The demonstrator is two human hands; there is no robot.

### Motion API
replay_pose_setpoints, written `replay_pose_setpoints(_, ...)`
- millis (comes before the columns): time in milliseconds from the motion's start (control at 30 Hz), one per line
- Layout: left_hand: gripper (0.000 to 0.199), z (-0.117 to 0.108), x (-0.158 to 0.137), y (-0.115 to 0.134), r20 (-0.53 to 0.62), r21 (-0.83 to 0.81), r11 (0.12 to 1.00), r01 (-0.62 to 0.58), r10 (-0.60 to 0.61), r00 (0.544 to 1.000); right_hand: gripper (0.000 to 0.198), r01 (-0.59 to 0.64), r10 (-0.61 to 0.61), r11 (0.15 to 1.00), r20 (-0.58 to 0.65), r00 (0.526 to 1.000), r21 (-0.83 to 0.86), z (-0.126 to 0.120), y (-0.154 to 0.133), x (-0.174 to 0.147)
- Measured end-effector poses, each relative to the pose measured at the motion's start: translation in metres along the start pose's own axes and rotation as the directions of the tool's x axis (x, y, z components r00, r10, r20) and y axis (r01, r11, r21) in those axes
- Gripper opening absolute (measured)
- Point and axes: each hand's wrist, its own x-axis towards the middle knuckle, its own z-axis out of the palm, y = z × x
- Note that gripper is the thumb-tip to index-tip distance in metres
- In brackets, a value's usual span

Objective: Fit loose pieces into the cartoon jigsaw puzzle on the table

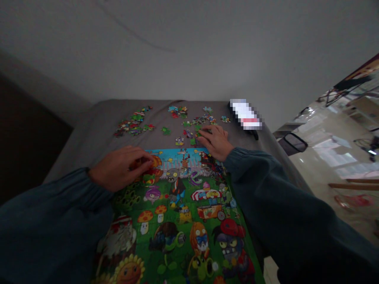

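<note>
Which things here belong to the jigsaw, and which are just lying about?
Part of the jigsaw:
- mostly assembled puzzle, left hand at its upper left
- loose pieces beyond it, right hand by some
- grey cloth underneath

Apparently just lying about:
- device with a bright, pixelated screen
- red item at far right, too unclear to identify

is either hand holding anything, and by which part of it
It cannot be told: the right hand is at a small green irregular jigsaw piece, the left hand over the colourful rectangular cartoon jigsaw, but neither grip shows clearly.
</note>
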Motion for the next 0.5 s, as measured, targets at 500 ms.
replay_pose_setpoints(500, 0.037, 0.0013, -0.0033, 0.0023, -0.018, 0.008, 0.999, -0.033, 0.033, 0.999, 0.043, 0.026, -0.027, 1.000, 0.056, 0.998, 0.015, -0.0017, -0.0032, 0.0003)
